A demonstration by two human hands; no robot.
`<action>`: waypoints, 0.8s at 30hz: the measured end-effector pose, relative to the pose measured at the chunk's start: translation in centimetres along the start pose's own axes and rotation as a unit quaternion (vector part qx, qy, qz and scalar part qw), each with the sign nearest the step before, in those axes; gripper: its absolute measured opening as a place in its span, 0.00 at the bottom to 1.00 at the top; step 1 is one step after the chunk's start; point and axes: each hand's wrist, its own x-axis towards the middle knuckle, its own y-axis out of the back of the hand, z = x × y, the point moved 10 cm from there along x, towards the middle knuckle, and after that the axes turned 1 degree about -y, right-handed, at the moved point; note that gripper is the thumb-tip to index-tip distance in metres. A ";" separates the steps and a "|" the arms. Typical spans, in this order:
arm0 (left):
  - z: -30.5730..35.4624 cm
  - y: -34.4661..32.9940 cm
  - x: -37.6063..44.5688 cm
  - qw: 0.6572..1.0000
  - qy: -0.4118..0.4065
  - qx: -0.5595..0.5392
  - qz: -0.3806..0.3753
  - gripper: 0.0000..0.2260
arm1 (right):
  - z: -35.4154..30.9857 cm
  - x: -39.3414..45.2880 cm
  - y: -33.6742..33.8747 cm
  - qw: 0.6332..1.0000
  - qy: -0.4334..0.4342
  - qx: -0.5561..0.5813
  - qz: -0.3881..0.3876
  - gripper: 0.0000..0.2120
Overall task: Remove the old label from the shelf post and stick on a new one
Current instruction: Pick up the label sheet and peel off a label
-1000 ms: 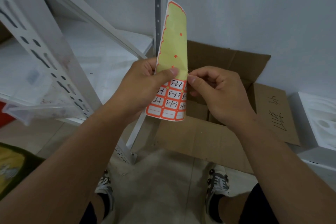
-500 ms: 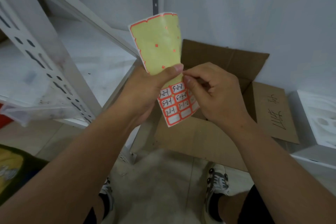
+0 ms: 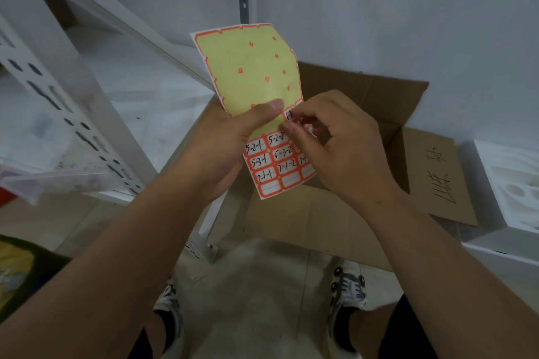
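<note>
1. A label sheet (image 3: 256,102) is held upright in front of the cardboard box (image 3: 364,114), right of the white shelf post (image 3: 73,102).
2. On its orange-bordered labels, handwritten codes can be read: 5-2-1, 5-2-2, 5-3-1, 5-3-2, 7-1-1, 7-1-2; the bottom row is blank, and the upper part is bare yellow backing.
3. Handwritten characters are seen on the box flap (image 3: 443,175) but are not legible.
4. The sheet is pinched by the left hand (image 3: 233,148), thumb pressed on the backing.
5. One label (image 3: 290,115) at the right edge is pinched by the right hand (image 3: 338,146) fingers.
6. Compared with a second ago, the sheet has been turned flatter towards the camera.
</note>
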 end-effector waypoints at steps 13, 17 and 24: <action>-0.3 -0.3 0.0 0.999 0.019 -0.045 -0.017 0.24 | 0.3 -0.1 0.8 0.998 -0.022 0.045 0.036 0.10; -0.5 -0.3 0.0 0.997 0.028 -0.075 -0.011 0.25 | 1.3 -0.2 0.9 0.984 -0.103 0.139 0.046 0.05; -0.9 -0.4 0.0 0.993 0.046 -0.110 0.003 0.20 | 1.7 -0.7 0.9 0.960 -0.161 0.220 0.069 0.03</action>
